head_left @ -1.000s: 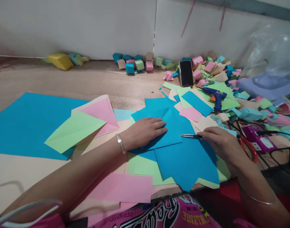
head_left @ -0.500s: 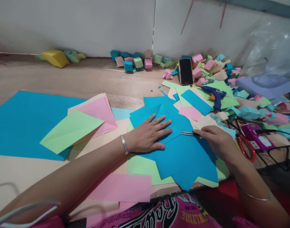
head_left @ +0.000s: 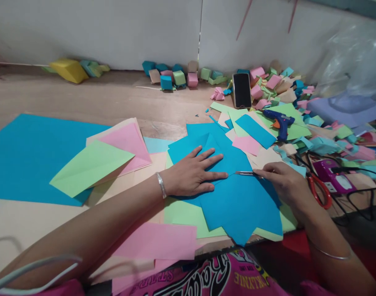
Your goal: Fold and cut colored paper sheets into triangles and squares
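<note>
My left hand (head_left: 195,170) lies flat with fingers spread on a blue paper sheet (head_left: 237,205), which has a zigzag edge and crease lines. My right hand (head_left: 278,179) is closed around a pair of scissors (head_left: 245,173). The metal tips point left and touch the blue sheet along a crease, close to my left fingertips. A red handle loop (head_left: 319,191) shows behind my right hand; the part between is hidden. Under the blue sheet lies light green paper (head_left: 188,218).
A blue glue gun (head_left: 279,122), a phone (head_left: 242,90) and a heap of folded paper pieces (head_left: 268,92) lie at the back right. A purple power socket (head_left: 335,176) with black cords is on the right. More paper, including a large blue sheet (head_left: 36,160), covers the left.
My left index finger has stretched right, towards the scissor tips. My right hand and the scissors have hardly moved. The view has shifted slightly.
</note>
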`<state>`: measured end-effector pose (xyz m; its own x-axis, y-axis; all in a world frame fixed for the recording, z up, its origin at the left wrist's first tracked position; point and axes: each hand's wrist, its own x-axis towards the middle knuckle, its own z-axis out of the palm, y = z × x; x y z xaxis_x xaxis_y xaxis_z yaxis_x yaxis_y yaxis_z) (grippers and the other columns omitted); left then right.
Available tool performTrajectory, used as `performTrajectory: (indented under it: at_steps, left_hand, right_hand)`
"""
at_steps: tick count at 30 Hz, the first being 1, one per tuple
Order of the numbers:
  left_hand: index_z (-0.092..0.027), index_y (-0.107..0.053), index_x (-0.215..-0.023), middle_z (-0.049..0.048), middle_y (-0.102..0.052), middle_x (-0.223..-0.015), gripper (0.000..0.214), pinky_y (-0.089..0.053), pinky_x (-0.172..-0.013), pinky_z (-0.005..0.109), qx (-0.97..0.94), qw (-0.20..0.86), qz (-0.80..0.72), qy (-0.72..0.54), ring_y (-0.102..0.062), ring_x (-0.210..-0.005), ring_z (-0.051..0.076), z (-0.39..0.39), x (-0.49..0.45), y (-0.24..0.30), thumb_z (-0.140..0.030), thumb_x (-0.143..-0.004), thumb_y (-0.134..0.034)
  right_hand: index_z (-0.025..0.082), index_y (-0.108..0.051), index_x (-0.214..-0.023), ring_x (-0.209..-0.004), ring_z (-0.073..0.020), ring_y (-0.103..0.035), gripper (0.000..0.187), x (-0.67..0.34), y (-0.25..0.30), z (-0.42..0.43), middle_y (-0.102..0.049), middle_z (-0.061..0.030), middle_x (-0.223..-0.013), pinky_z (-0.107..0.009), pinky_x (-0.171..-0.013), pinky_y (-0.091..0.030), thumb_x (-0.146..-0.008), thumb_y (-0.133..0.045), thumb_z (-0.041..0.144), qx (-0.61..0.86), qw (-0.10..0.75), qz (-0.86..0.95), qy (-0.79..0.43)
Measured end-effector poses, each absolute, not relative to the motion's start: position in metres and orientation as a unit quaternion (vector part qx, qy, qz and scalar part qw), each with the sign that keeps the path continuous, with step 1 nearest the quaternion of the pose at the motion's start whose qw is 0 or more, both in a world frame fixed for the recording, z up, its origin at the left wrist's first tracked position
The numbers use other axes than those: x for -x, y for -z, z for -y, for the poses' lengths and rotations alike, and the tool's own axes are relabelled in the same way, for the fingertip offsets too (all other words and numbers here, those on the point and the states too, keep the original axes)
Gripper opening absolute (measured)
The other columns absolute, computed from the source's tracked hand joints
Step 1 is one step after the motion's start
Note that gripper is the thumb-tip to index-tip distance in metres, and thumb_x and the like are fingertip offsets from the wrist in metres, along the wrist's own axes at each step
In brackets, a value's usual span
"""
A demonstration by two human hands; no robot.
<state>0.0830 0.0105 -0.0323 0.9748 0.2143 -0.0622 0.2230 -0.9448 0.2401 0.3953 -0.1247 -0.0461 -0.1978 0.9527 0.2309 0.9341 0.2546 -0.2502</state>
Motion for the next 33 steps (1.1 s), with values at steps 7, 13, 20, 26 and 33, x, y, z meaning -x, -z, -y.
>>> performTrajectory:
  at_steps: [7, 13, 20, 26, 33]
  left_hand:
    - [-0.045, -0.031, -0.148, -0.0008, -0.009, -0.164, 0.052, -0.006, -0.117, 0.06, -0.988, 0.116, -0.105, 0.014, -0.006, -0.15, 0.033, -0.012, -0.082, 0.034, -0.061, -0.098, -0.027]
    - [-0.045, -0.03, -0.148, -0.0011, -0.008, -0.164, 0.054, -0.006, -0.118, 0.06, -0.989, 0.105, -0.104, 0.013, -0.006, -0.15, 0.033, -0.011, -0.082, 0.035, -0.062, -0.098, -0.027]
    - [-0.045, -0.03, -0.148, -0.0023, -0.009, -0.164, 0.054, -0.008, -0.118, 0.058, -0.99, 0.098, -0.104, 0.007, -0.009, -0.15, 0.032, -0.011, -0.082, 0.033, -0.062, -0.097, -0.029]
    - [-0.044, -0.032, -0.148, -0.0016, -0.012, -0.164, 0.054, -0.009, -0.118, 0.057, -0.99, 0.095, -0.104, -0.001, -0.01, -0.15, 0.031, -0.011, -0.081, 0.036, -0.062, -0.097, -0.031]
    - [-0.04, -0.034, -0.148, 0.0049, -0.018, -0.163, 0.061, -0.012, -0.115, 0.062, -0.981, 0.088, -0.165, -0.05, -0.011, -0.149, 0.034, -0.005, -0.091, 0.042, -0.067, -0.093, -0.034]
  right_hand:
    - [0.026, -0.073, -0.112, -0.085, -0.0209, -0.061, 0.039, -0.4, 0.05, 0.134, -0.065, -0.0085, -0.094, -0.033, -0.07, -0.049, -0.098, -0.036, 0.02, 0.593, 0.157, 0.789, -0.023]
    - [0.025, -0.072, -0.116, -0.086, -0.0242, -0.061, 0.044, -0.388, 0.045, 0.135, -0.066, -0.0118, -0.096, -0.036, -0.069, -0.049, -0.097, -0.033, 0.017, 0.583, 0.14, 0.8, -0.004]
    - [0.025, -0.072, -0.115, -0.081, -0.0245, -0.062, 0.042, -0.375, 0.04, 0.132, -0.067, -0.0111, -0.091, -0.036, -0.066, -0.049, -0.096, -0.035, 0.018, 0.561, 0.152, 0.814, -0.01]
    - [0.023, -0.067, -0.123, -0.086, -0.0229, -0.058, 0.039, -0.366, 0.043, 0.131, -0.064, -0.011, -0.096, -0.035, -0.071, -0.047, -0.097, -0.038, 0.018, 0.535, 0.124, 0.836, 0.003]
    - [0.026, -0.064, -0.128, -0.087, -0.0221, -0.056, 0.041, -0.361, 0.044, 0.12, -0.063, -0.01, -0.099, -0.035, -0.073, -0.045, -0.097, -0.038, 0.017, 0.527, 0.107, 0.843, 0.013]
